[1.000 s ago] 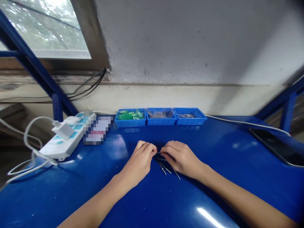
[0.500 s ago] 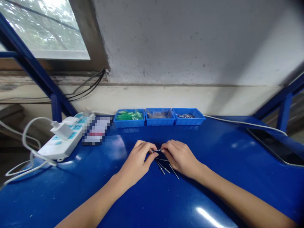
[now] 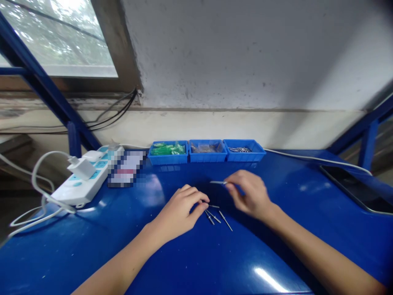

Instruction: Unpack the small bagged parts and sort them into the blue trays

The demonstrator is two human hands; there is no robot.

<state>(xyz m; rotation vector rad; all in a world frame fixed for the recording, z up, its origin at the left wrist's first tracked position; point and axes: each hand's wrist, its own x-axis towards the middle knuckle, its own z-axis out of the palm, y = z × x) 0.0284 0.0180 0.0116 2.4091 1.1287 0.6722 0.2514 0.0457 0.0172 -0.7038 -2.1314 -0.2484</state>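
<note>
My right hand is raised off the blue table, finger and thumb pinched on one end of a thin silver blind rivet that points left. To its lower left, my left hand rests low with thumb and forefinger closed at the end of another blind rivet; the rivet's left part is hidden by the fingertips. Several more blind rivets lie just beneath: two slanting rivets beside the left thumb and a separate rivet to the right.
Three blue bins line the back: one with green packets, one with a clear bag, one with metal rivets. A white power strip with cables and a blurred phone are left. A dark phone lies right.
My hands have moved apart. The right hand went up and right, carrying the rivet that was between both hands; the left hand lowered slightly to the rivets on the table.
</note>
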